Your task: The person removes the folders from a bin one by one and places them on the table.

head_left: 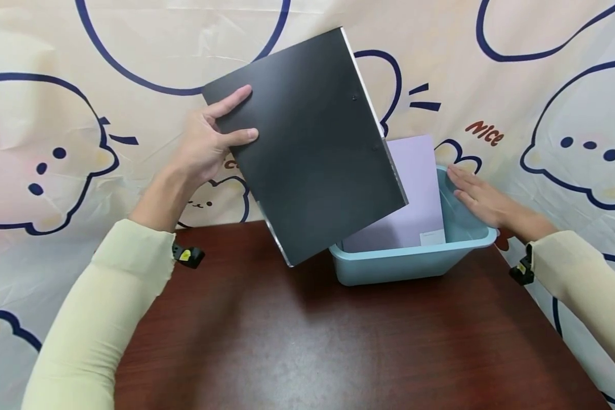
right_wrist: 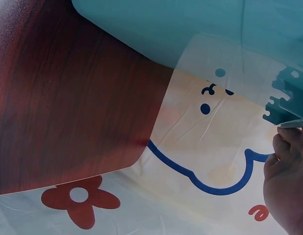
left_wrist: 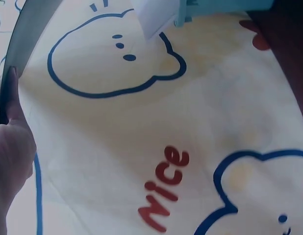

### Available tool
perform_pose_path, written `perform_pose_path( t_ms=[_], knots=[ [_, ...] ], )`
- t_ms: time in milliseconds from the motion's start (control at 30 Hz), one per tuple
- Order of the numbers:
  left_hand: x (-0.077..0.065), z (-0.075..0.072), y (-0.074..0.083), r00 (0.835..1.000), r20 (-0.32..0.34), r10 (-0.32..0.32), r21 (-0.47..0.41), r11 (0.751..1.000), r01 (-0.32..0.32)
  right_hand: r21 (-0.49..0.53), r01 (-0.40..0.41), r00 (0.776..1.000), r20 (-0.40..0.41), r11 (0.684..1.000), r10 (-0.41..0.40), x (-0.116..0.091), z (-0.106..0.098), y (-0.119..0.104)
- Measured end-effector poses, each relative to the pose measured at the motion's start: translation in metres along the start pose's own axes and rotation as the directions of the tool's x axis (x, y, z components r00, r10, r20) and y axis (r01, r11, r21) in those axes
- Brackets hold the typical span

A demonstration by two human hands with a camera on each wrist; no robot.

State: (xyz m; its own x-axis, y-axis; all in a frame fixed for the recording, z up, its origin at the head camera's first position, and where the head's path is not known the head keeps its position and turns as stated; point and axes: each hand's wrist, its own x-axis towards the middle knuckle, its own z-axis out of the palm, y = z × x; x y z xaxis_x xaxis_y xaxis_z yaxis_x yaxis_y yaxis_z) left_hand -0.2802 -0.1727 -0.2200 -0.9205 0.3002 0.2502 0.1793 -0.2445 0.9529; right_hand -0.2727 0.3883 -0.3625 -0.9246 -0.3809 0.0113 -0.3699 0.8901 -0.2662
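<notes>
While the person's left hand (head_left: pixel 207 136) is raised over the far side of the table (head_left: pixel 297 341), it pinches a black folder (head_left: pixel 307 148) by the edge nearest it, two digits spread apart on the dark face and the others out of my sight behind. From where I stand, the folder tilts, reaching out to the right of that hand, with a thin white strip along its far edge. Its corner farthest from the hand hangs in front of a purple folder (head_left: pixel 415 182), which stands slantwise in a blue basin (head_left: pixel 389 270). Whether the two folders touch, I can't tell.

The basin sits between the hands, closer to the right hand (head_left: pixel 479 199), which touches its rim on the side nearest that arm; whether those fingers curl round the rim or merely rest there, I can't say. Just behind each hand, a small black device (head_left: pixel 188 255) shows at the cuff of a pale sleeve (head_left: pixel 123 273). Beyond both hands hangs a cartoon-patterned cloth (head_left: pixel 148 34), its red word "Nice" (head_left: pixel 484 134) just above the right hand.
</notes>
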Motion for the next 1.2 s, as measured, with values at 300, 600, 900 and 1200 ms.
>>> perform_pose_path(
  t_ms=[300,600,900,1200],
  knots=[
    [-0.021,-0.013,0.018,0.998,-0.017,-0.066,0.015,0.998,0.066,0.005,-0.002,1.000,-0.001,1.000,0.002,-0.001,0.000,0.001],
    [-0.042,-0.032,0.032,0.997,0.003,-0.074,0.073,0.995,0.073,0.001,-0.005,1.000,0.005,1.000,0.005,-0.001,0.001,0.002],
    [-0.064,-0.069,0.041,0.996,0.002,-0.085,0.160,0.984,0.084,0.014,0.004,1.000,-0.005,1.000,-0.004,-0.001,-0.001,-0.001],
    [-0.086,-0.102,0.042,0.996,0.062,-0.057,0.114,0.992,0.050,0.010,-0.003,1.000,0.005,1.000,0.003,-0.001,-0.001,0.001]
  ],
)
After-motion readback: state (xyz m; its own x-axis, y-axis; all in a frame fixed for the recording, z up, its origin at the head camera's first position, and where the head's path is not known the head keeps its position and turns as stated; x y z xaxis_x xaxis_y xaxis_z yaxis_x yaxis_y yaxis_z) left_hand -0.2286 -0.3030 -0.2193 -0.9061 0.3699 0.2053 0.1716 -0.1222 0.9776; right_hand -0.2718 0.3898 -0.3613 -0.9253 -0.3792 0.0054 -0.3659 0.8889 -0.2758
